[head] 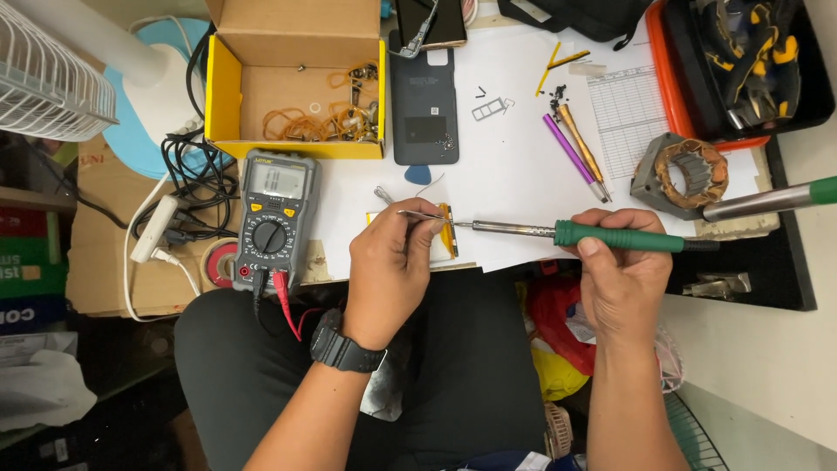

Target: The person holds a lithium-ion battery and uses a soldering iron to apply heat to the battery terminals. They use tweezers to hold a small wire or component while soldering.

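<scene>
My left hand (390, 266), with a black watch on its wrist, pinches a thin strand of solder wire (417, 212) over a small flat battery pack (446, 234) edged in yellow tape, which lies on white paper. My right hand (621, 270) grips the green handle of a soldering iron (610, 235). The iron's metal tip points left and meets the wire at the pack's top edge. Part of the pack is hidden under my left hand.
A grey-and-yellow multimeter (275, 216) with red and black leads lies to the left. A cardboard box (296, 83) of rubber bands sits behind it, a dark phone back cover (425, 105) beside it. A motor stator (684, 174), pens (575, 153) and a red tool tray (667, 70) lie right.
</scene>
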